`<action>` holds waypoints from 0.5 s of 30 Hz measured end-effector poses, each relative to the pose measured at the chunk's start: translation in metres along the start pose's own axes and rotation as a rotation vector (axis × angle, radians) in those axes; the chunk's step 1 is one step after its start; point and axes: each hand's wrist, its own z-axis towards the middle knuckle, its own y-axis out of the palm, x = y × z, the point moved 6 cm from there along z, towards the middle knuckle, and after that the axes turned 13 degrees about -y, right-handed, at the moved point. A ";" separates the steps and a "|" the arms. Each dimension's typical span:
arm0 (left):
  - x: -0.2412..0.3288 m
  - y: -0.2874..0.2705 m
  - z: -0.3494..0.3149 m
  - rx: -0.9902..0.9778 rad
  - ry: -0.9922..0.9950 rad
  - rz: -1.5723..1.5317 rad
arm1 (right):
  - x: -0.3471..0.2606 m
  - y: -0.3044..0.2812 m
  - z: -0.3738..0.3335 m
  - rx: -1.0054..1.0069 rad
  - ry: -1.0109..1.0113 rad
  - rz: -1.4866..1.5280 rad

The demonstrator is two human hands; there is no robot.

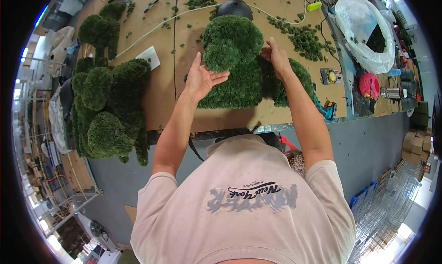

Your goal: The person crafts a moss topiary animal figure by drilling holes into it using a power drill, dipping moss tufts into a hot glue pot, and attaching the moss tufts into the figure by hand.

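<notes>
In front of me on the table is a topiary figure of artificial grass, its round green head (230,41) above a blocky green body (235,89). My left hand (206,77) is palm up with fingers stretched out, against the lower left of the head. On the other side, my right hand (278,60) is beside the head, thumb raised and apart from the fingers; some fingertips are partly hidden by shadow and grass. Another rounded grass part (294,82) lies below my right forearm. A dark dome (235,8) sits just behind the head.
Finished-looking grass figures (108,107) stand at the left. Loose grass tufts (306,42) are scattered at the far right, near a pale cord (161,24). A teal power tool (328,111) lies by the front edge. A clear plastic bag (363,43) and pink ball-shaped object (369,85) are farther right.
</notes>
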 end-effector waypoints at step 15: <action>0.004 -0.023 -0.012 0.519 0.548 1.140 | 0.008 -0.007 -0.025 -0.194 -0.783 -1.152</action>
